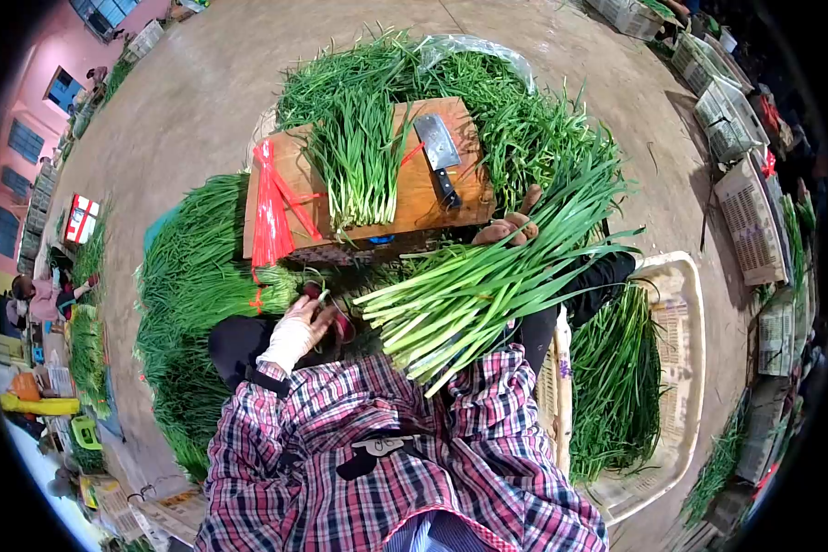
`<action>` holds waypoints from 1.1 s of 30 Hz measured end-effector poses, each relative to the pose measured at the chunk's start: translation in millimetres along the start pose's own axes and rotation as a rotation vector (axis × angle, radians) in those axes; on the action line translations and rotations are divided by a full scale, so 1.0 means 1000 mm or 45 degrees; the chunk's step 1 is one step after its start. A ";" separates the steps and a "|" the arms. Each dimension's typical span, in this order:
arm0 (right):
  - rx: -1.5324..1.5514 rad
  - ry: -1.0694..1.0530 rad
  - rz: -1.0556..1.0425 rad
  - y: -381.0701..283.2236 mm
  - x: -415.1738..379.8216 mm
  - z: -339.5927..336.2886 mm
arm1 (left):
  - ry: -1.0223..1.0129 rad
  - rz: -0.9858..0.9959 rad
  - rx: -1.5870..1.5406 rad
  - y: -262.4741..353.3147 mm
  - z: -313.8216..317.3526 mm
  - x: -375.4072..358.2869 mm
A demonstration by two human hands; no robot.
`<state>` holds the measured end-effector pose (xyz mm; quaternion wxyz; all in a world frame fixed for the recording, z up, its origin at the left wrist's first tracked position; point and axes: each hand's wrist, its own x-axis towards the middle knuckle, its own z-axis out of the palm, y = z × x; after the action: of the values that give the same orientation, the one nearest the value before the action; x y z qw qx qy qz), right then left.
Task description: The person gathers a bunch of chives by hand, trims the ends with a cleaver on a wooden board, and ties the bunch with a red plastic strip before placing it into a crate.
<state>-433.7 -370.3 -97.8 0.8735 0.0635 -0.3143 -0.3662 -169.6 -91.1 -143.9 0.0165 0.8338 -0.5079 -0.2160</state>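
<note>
My right hand [509,228] is wrapped round a loose bunch of garlic chives [488,290], whose pale stem ends point toward my lap. The leaves hide most of that hand and forearm. My left hand [311,320], with a white wrap on the wrist, is held over my left knee, fingers apart and nothing visible in them. Beside it lie tied chive bundles [221,285] with red bands. In front, a wooden board [469,152] carries another bunch of chives [359,166], a cleaver [437,147] and a bundle of red plastic ties [271,216].
A large heap of chives [543,129] surrounds the board's far and right sides, with clear plastic sheeting [478,46] on top. At my right stands a cream crate [695,368] of chives. More crates [750,221] line the far right. Another person [46,299] is at far left.
</note>
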 end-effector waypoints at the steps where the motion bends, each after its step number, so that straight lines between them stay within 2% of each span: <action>1: -0.005 -0.001 -0.001 0.001 0.001 -0.001 | 0.023 -0.075 0.062 0.018 -0.016 -0.004; 2: -0.013 0.002 0.000 0.002 0.001 -0.001 | 0.046 -0.148 0.124 0.030 -0.030 -0.004; 3: -0.025 0.005 -0.001 0.002 0.001 0.000 | 0.097 -0.109 0.198 0.036 -0.044 -0.007; 4: -0.038 0.006 0.001 0.003 0.002 0.002 | 0.243 0.036 0.176 0.045 -0.065 -0.013; 6: -0.047 0.006 0.005 0.005 0.004 0.003 | 0.693 0.268 0.107 0.048 -0.089 -0.017; 7: -0.060 0.013 0.012 0.006 0.005 0.002 | 0.894 0.371 -0.074 0.062 -0.104 -0.020; 8: -0.058 0.010 0.009 0.005 0.005 0.001 | 0.872 0.304 -0.319 0.080 -0.120 -0.028; 10: -0.065 0.016 0.013 0.006 0.004 0.000 | 0.864 0.410 -0.493 0.120 -0.148 -0.041; 13: -0.063 0.023 0.026 0.007 0.004 -0.001 | 0.667 0.768 -0.462 0.159 -0.171 -0.054; 16: -0.049 0.024 0.040 0.009 0.003 -0.002 | 0.591 0.888 -0.331 0.187 -0.170 -0.050; 20: -0.036 0.055 0.051 0.009 -0.002 0.001 | 0.590 0.894 -0.123 0.206 -0.157 -0.038; 24: -0.113 -0.042 -0.118 0.019 0.001 0.004 | 0.547 0.892 -0.027 0.211 -0.152 -0.032; 33: -0.203 -0.062 -0.082 0.017 0.000 0.006 | 0.510 0.889 0.060 0.218 -0.149 -0.027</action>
<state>-426.6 -357.5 -87.5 0.8556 -0.0052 -0.3032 -0.4196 -306.9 -201.9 53.7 0.1683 0.6370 -0.7520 -0.0188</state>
